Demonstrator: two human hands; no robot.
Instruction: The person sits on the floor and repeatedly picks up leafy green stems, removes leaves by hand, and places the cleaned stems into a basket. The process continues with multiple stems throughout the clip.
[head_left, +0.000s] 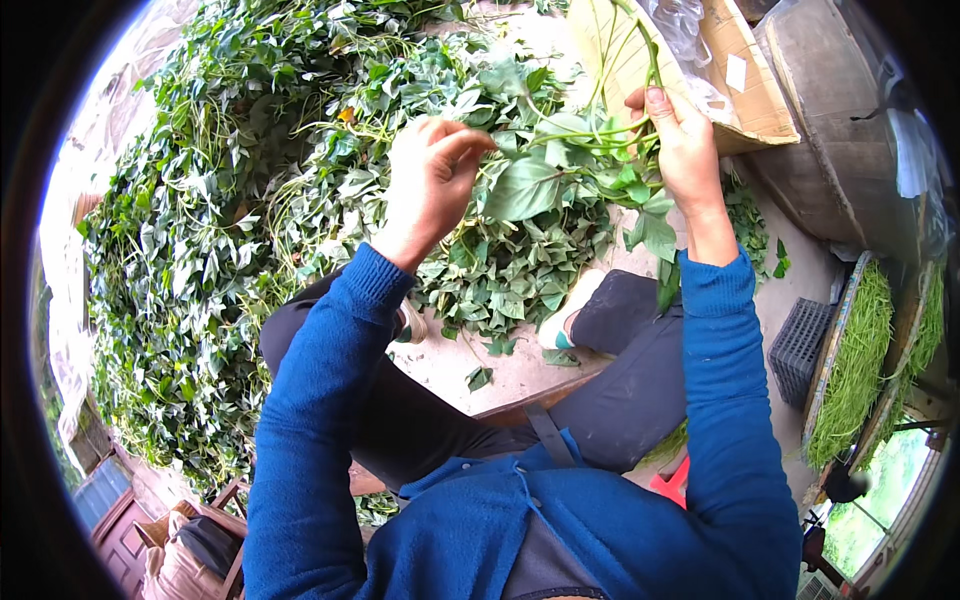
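Observation:
My right hand (679, 142) is shut on a bunch of leafy green vines (619, 142), whose stems run up past the thumb and out to the left. Several leaves hang below that hand, down to the dark trousers. My left hand (439, 176) is a little to the left of the bunch, its fingers bent and thumb near the fingertips; whether it pinches something small cannot be told. A broad leaf (525, 189) of the bunch lies between the hands. Beneath and behind them spreads a large heap of cut leafy vines (217, 225).
A cardboard box (757, 112) with clear plastic stands at the upper right, beside a large grey-brown container (832, 127). Further down are a dark plastic basket (799, 345) and round trays of thin green stems (855, 360). Loose leaves (478, 378) lie on the floor near the shoes.

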